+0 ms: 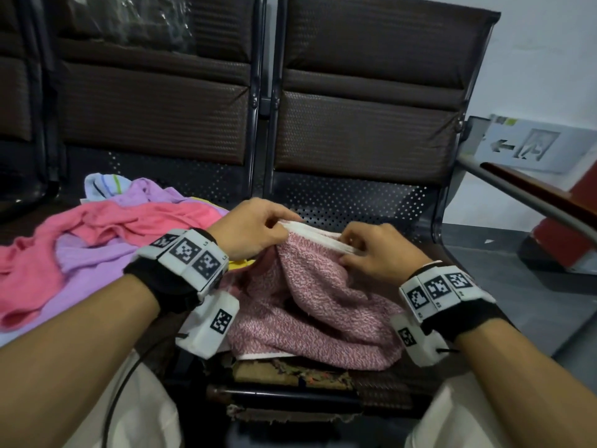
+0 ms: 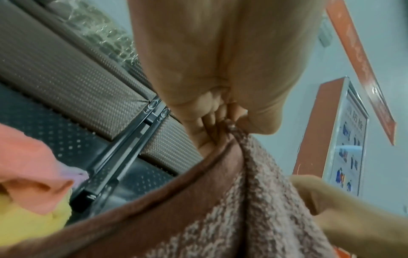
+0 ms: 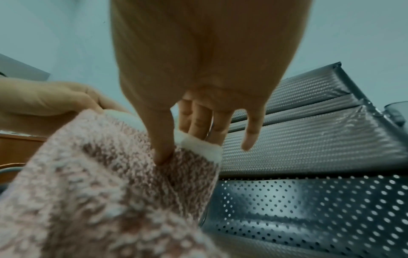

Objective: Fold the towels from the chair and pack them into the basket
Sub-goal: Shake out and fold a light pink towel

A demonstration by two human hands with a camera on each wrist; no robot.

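A mottled pink and white towel (image 1: 310, 305) with a white hem hangs bunched between both hands over the front of the chair seat. My left hand (image 1: 258, 231) pinches the hem at its left end; the left wrist view shows curled fingers (image 2: 212, 122) gripping the gathered edge of the towel (image 2: 253, 192). My right hand (image 1: 371, 250) pinches the hem at its right end. In the right wrist view the thumb (image 3: 161, 139) presses the towel (image 3: 99, 192) against the fingers behind the white hem (image 3: 198, 146). No basket is in view.
A heap of loose towels lies on the left seat: a coral pink one (image 1: 97, 227), a lilac one (image 1: 97, 263), a striped white one (image 1: 103, 185), some yellow (image 2: 26, 218). Dark padded backrests (image 1: 365, 124) stand behind. The right perforated seat (image 3: 309, 209) is bare. A grey armrest (image 1: 517, 192) sits right.
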